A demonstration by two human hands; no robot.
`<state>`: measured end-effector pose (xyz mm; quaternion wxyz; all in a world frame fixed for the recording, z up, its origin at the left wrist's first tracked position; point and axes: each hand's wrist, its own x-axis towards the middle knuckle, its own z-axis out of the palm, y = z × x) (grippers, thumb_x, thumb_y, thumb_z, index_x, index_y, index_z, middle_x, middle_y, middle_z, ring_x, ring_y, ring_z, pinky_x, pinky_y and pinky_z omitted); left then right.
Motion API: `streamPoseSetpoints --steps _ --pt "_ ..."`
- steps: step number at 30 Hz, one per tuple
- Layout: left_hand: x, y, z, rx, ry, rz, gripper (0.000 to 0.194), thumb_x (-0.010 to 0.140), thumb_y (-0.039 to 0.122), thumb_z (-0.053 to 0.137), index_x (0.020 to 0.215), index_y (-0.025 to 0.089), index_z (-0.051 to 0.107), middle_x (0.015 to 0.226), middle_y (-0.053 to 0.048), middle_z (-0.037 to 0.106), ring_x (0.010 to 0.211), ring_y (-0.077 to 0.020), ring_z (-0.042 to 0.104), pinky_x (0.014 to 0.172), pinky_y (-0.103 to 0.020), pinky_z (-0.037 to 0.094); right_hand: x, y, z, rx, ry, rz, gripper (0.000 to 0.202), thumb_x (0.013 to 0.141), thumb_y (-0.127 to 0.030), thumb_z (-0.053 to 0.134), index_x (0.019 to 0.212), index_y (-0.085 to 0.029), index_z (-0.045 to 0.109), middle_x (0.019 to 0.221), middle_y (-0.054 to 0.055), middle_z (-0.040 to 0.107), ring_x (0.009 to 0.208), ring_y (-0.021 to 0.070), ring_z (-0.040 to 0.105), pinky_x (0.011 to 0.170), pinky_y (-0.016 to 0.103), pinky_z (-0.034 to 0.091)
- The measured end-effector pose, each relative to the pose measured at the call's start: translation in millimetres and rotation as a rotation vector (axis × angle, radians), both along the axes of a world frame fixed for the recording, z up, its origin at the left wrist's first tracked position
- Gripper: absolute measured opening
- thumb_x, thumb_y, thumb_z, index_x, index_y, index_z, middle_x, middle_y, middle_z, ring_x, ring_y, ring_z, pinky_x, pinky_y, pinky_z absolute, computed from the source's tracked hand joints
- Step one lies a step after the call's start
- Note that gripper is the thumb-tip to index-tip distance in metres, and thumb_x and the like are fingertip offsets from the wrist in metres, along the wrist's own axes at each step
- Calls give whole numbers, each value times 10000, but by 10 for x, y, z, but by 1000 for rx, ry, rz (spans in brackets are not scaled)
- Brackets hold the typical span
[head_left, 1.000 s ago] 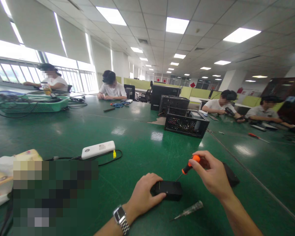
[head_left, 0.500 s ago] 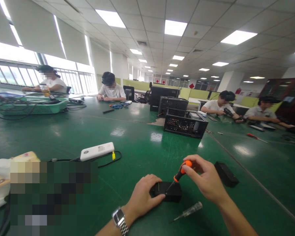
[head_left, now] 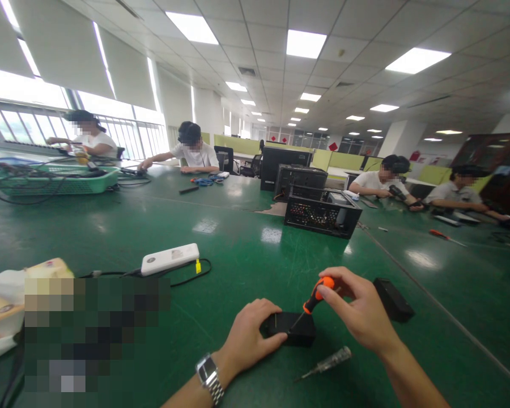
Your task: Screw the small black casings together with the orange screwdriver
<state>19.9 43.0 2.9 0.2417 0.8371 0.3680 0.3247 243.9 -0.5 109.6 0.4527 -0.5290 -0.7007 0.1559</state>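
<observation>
A small black box lies on the green table, held at its left end between the thumb and fingers of my left hand. My right hand grips an orange and black screwdriver by its handle. The screwdriver is tilted, with its tip down on the box's top near my left thumb. A clear-handled screwdriver rests on the table just in front of the box. Beyond my right hand lies a second black box.
An open computer case stands further back. To the left are a white power strip with a cable, a tissue pack and a green basket of cables. Several people sit around the table. A red screwdriver lies far right.
The view has shifted slightly. Both my hands keep their hold on the box and screwdriver. At the back left, a seated person has stretched an arm out towards the cables.
</observation>
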Motion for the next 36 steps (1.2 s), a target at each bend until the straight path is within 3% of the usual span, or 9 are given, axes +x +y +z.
streamPoseSetpoints --steps 5,11,17,21,24,27,32,36 --pt "4 -5 24 7 4 3 302 740 291 737 1025 228 655 988 -41 677 897 -231 601 813 -337 468 -18 -24 28 57 -67 21 206 853 -387 624 954 -209 650 844 16 682 682 148 629 599 251 503" --pt "2 -25 36 41 13 16 289 739 294 730 1015 232 666 980 -42 687 879 -232 607 806 -341 473 -115 -135 71 203 -257 -32 209 823 -372 662 734 -187 626 618 -12 605 535 122 538 510 242 419" --pt "-2 -16 37 39 20 19 291 735 299 734 1014 238 676 982 -43 693 887 -237 613 823 -349 473 -98 -255 150 87 -342 118 213 897 -311 558 1073 -232 650 886 22 712 721 147 650 681 250 507" --pt "0 -13 58 13 33 26 292 732 297 733 1011 234 676 991 -50 693 901 -248 612 828 -360 474 119 -206 124 -19 -296 153 210 866 -350 604 1038 -262 687 949 26 725 832 184 672 762 277 518" --pt "4 -13 46 -3 32 34 305 727 289 729 1020 230 665 1001 -52 689 912 -252 610 838 -364 471 374 -32 -93 -75 -29 3 264 849 -426 603 958 -195 673 870 53 723 763 196 671 694 296 529" --pt "-1 -3 28 -16 24 37 318 714 273 724 1022 232 654 1012 -47 682 917 -248 609 843 -357 466 612 141 -472 -109 191 -123 342 829 -490 597 889 -155 630 806 64 710 701 196 657 641 301 523" --pt "-73 27 51 -27 45 68 325 653 224 734 965 213 646 954 -44 667 870 -246 597 798 -347 472 740 165 -1048 -282 138 -9 318 849 -467 571 903 -157 618 921 77 706 873 227 655 779 334 499" --pt "-116 23 76 4 10 58 402 698 227 716 1088 223 621 1039 -58 648 963 -256 571 885 -380 445 655 131 -1145 -299 -148 3 229 839 -397 581 883 -178 635 901 51 675 862 221 624 798 344 466"
